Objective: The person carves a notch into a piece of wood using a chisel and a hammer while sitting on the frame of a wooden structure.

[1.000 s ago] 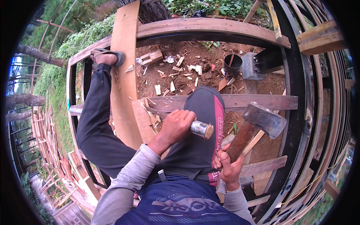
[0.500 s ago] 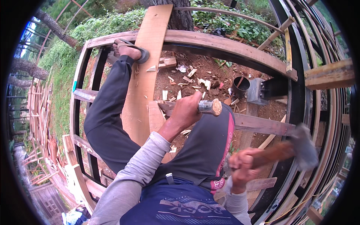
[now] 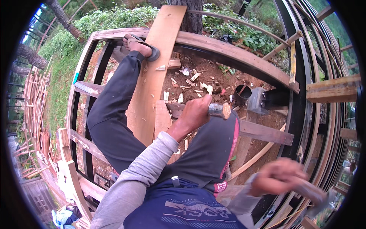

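Observation:
My left hand [image 3: 192,116] is closed round a chisel [image 3: 216,109]; its battered wooden butt with a metal ring sticks out to the right, while the blade is hidden. Beneath that hand is a dark wooden crosspiece [image 3: 175,110], and beside it lies a pale wooden piece [image 3: 163,116]. Low on the right, my right hand [image 3: 280,176] grips a hammer [image 3: 321,205], blurred by motion, its metal head pointing away to the right, well apart from the chisel. A long tan plank [image 3: 164,32] runs under my left foot.
A timber frame [image 3: 236,49] surrounds my legs. Wood chips [image 3: 195,76] litter the reddish soil. A dark pot [image 3: 242,92] stands by a grey block [image 3: 257,101]. A thick beam [image 3: 332,89] juts in from the right, and stacked poles line that side.
My right hand has swung the hammer down and to the right, farther from the chisel. My left hand keeps its grip on the chisel, and the view has shifted slightly.

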Available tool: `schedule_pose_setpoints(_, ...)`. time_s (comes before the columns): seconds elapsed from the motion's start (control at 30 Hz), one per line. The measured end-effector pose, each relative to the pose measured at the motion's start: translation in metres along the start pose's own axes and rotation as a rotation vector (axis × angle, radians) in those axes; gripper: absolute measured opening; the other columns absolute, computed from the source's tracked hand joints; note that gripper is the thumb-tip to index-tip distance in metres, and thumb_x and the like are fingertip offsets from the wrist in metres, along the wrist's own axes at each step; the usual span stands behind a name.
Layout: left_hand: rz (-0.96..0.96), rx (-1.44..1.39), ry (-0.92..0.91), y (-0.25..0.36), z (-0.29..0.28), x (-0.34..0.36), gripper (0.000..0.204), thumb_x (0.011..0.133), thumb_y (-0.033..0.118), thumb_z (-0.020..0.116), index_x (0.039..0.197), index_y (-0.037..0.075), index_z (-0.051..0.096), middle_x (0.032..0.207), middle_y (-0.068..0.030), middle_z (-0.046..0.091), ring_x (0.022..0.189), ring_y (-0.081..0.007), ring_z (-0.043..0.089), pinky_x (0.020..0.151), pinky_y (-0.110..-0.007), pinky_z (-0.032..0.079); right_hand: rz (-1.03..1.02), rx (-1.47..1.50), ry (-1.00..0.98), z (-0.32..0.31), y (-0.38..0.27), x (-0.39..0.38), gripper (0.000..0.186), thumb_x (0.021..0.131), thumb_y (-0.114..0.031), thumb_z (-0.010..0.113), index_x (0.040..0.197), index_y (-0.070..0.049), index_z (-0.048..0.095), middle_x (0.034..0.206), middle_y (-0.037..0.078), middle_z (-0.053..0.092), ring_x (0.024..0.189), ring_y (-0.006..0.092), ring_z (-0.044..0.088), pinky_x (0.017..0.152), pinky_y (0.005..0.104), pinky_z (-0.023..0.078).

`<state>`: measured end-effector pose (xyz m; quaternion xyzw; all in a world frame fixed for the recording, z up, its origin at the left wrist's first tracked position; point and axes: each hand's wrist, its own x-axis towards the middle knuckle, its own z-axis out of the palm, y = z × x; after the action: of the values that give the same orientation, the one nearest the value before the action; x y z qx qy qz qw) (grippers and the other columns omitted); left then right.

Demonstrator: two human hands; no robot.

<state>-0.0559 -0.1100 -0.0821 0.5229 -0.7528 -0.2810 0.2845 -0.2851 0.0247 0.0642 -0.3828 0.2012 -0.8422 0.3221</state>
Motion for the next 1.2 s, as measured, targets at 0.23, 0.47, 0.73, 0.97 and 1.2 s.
schedule_pose_setpoints(0.23,0.019,0.027,0.071,-0.024,-0.012,-0.032,0.026,0.077,0.007,0.074,0.094,0.006,0.053,0.075,-0.0184,0.065,0.076,-0.043,0.068,0.064,-0.051,0.052,1.109,-0.723,-0.137,0.022,-0.003,-0.052,0.012,0.1,-0.008,0.059,0.106,0.001,0.053,0.073,0.003,0.055,0.053,0.0109,0.051,0.049,0.0271,0.044)
schedule_pose_setpoints(0.47,0.083,-0.091,0.072,-0.01,-0.022,-0.028,0.028,0.075,0.006,0.074,0.094,0.005,0.053,0.08,-0.0197,0.065,0.08,-0.0436,0.067,0.066,-0.051,0.052,-0.417,-0.018,0.008,0.048,-0.079,0.039,0.013,0.099,-0.013,0.066,0.106,-0.007,0.057,0.073,-0.002,0.042,0.064,0.0087,0.045,0.061,0.0212,0.045)
schedule_pose_setpoints(0.73,0.102,-0.081,0.088,-0.025,-0.033,-0.041,0.022,0.076,0.005,0.072,0.091,0.004,0.055,0.082,-0.0216,0.065,0.083,-0.0446,0.067,0.068,-0.051,0.052,1.041,-0.709,-0.273,0.04,0.0,-0.088,0.014,0.099,-0.01,0.065,0.104,-0.003,0.054,0.068,0.0,0.052,0.052,0.0086,0.05,0.048,0.0245,0.042)
schedule_pose_setpoints(0.97,0.115,-0.123,0.116,-0.014,-0.033,-0.048,0.027,0.075,0.006,0.074,0.093,0.005,0.053,0.08,-0.0201,0.065,0.082,-0.0431,0.067,0.067,-0.05,0.051,-0.407,0.006,-0.054,0.086,-0.093,0.025,0.015,0.098,-0.014,0.065,0.097,-0.003,0.055,0.072,-0.001,0.047,0.062,0.0084,0.043,0.059,0.0218,0.037)
schedule_pose_setpoints(1.2,0.225,-0.111,0.035,-0.049,-0.034,-0.078,0.026,0.078,0.012,0.079,0.086,0.005,0.055,0.081,-0.0158,0.062,0.08,-0.0382,0.064,0.07,-0.045,0.051,1.17,-0.514,-0.209,0.025,0.016,-0.156,0.018,0.1,-0.014,0.068,0.099,-0.002,0.054,0.066,0.0,0.052,0.05,0.0094,0.05,0.047,0.0261,0.043)
